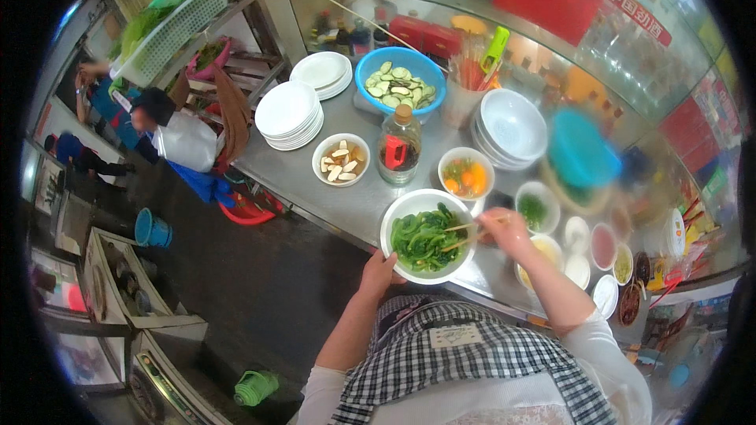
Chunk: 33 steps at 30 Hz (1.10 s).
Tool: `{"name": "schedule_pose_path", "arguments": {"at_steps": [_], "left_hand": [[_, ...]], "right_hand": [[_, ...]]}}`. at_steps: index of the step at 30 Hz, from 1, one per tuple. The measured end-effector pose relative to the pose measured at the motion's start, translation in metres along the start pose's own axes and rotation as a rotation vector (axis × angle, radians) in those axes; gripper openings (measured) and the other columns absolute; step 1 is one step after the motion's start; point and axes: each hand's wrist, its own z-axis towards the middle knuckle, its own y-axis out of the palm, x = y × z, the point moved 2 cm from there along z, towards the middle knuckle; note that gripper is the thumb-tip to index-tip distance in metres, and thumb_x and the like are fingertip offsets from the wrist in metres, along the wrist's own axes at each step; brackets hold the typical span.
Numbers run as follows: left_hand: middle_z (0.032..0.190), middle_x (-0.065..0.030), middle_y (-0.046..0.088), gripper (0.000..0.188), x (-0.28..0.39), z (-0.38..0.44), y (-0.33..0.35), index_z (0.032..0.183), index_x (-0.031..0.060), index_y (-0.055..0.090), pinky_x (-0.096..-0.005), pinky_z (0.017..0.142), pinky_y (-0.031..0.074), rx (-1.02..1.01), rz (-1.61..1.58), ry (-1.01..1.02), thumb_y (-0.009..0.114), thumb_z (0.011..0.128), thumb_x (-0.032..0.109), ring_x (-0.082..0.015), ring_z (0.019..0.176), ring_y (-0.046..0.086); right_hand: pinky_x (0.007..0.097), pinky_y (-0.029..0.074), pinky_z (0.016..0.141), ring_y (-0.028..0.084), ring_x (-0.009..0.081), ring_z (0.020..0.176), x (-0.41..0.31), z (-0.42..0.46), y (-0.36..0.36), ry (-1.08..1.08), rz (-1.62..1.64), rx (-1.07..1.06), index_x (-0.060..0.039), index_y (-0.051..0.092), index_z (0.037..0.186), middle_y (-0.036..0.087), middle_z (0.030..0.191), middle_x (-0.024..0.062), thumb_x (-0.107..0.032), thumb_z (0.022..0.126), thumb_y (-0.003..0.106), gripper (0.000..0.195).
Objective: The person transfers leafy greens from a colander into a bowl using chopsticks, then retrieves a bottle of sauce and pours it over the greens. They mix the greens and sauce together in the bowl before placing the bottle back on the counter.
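Observation:
My left hand (pixel 379 272) grips the near left rim of a white bowl (pixel 388 251), held at the front edge of the counter. Glossy cooked leafy greens (pixel 425 242) with pale stems fill it. In my right hand (pixel 505 231) is a pair of wooden chopsticks (pixel 463 240), their tips apart and in the greens. Just beyond the bowl stands a small bowl with egg yolks and chopped greens (pixel 465 179). To its left are a capped glass bottle with a red label (pixel 399 150) and a bowl of pale cut pieces in liquid (pixel 341 164).
On the metal counter (pixel 283 174) stand stacked white plates (pixel 288 109), a blue basin of sliced vegetable (pixel 400 82), stacked bowls (pixel 511 124) and a chopstick holder (pixel 462 91). Several seasoning bowls (pixel 603 247) crowd the right. Co-workers (pixel 183 130) are at left, near a red basin (pixel 251 206).

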Motion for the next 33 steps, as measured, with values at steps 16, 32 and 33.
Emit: {"name": "schedule_pose_path", "arguments": {"at_steps": [16,32,33], "left_hand": [[0.088,-0.0138,0.054,0.029,0.008,-0.004,0.001,0.109,-0.0015,0.042,-0.0283,0.048,0.052,0.0,0.035,-0.024,0.043,0.084,0.013,-0.0194,0.06,0.058],[0.088,-0.0144,0.054,0.029,-0.001,0.003,-0.001,0.108,-0.0015,0.042,-0.0285,0.048,0.052,-0.028,0.014,-0.009,0.043,0.084,0.014,-0.0206,0.061,0.058],[0.088,-0.0146,0.054,0.03,0.0,0.002,-0.001,0.109,-0.0016,0.042,-0.029,0.048,0.051,-0.029,0.022,-0.013,0.044,0.083,0.015,-0.0214,0.063,0.058]], "right_hand": [[0.0242,0.048,0.047,0.057,0.0167,0.052,0.037,0.02,0.022,0.193,0.479,0.276,0.0064,0.057,0.075,0.058,0.067,0.0131,-0.019,0.082,0.048,0.028],[0.024,0.044,0.046,0.056,0.0134,0.048,-0.009,0.011,0.012,-0.086,-0.044,0.166,-0.0004,0.062,0.075,0.059,0.059,0.0098,-0.018,0.076,0.056,0.018],[0.0239,0.044,0.046,0.056,0.0138,0.048,-0.013,0.006,0.017,-0.098,-0.023,0.134,-0.0006,0.062,0.076,0.059,0.059,0.01,-0.018,0.076,0.056,0.018]]}}
